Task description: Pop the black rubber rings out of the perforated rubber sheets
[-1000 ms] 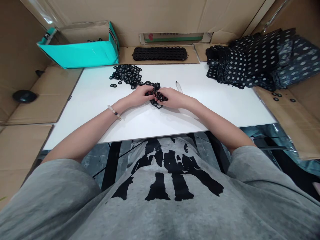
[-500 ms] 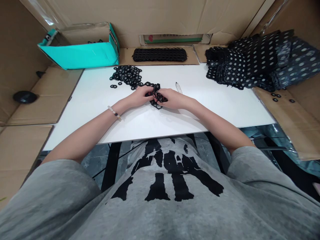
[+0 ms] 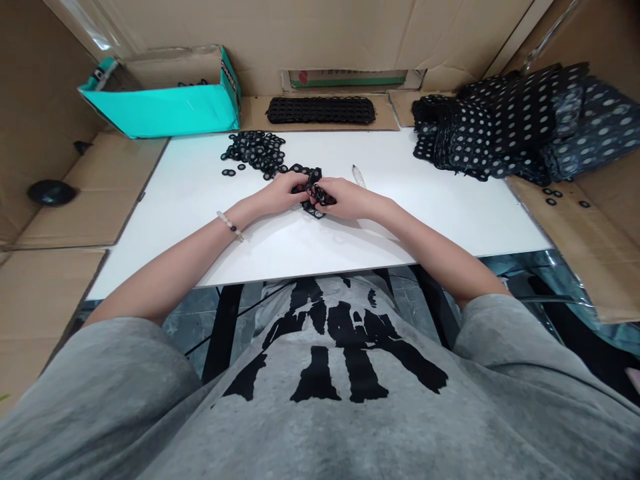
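Both hands meet over the white tabletop [image 3: 260, 247], bent round a bunched black sheet with round holes or pale dots [image 3: 314, 212]. My left hand [image 3: 285, 189] pinches its left side, with a beaded bracelet on the wrist. On the right side my right hand [image 3: 347, 198] is closed on the same black sheet. The fingertips nearly touch, and folds of the sheet hide part of them. Just behind the left hand lies a heap of small black rings with pale centres [image 3: 257, 150]. A clear pen [image 3: 358, 176] lies behind my right hand.
A turquoise box [image 3: 165, 110] stands at the back left. A black perforated stack [image 3: 321, 111] lies on cardboard at the back. Black dotted sheets [image 3: 480, 133] are piled at the back right, near a few loose rings [image 3: 551, 201]. A black rounded object [image 3: 51, 193] sits far left.
The hands and the black sheet hold nearly the same pose. The whole view has shifted very slightly.
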`<state>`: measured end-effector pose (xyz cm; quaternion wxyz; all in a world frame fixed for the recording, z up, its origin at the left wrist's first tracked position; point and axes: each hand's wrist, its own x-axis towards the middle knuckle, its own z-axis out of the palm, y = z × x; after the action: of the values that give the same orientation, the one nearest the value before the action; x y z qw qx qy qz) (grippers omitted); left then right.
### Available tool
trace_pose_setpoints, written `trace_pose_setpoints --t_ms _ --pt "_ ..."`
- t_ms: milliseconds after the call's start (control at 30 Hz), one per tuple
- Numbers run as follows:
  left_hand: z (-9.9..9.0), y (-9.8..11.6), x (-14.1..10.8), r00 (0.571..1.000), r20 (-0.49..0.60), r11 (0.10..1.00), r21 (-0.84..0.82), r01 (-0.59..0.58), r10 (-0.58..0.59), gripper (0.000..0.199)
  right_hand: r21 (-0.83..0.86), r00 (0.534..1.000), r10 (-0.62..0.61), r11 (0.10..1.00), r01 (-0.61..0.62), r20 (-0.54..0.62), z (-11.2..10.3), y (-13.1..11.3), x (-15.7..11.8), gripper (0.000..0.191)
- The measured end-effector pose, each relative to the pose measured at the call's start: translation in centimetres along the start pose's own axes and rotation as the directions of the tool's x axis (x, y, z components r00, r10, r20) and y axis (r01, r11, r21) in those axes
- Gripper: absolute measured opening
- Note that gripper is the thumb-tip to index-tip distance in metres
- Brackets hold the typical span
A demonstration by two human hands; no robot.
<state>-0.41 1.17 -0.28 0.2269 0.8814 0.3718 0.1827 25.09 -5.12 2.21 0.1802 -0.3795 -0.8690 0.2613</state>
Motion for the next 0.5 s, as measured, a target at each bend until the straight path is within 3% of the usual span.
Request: trace_pose_setpoints --t_ms 500 --pt "0.13 -0.31 -0.04 1.000 -0.008 1.000 0.008 -0.011 0.011 0.017 -0.021 1.000 -0.014 1.000 0.014 0.002 0.07 -0.07 -0.03 0.013"
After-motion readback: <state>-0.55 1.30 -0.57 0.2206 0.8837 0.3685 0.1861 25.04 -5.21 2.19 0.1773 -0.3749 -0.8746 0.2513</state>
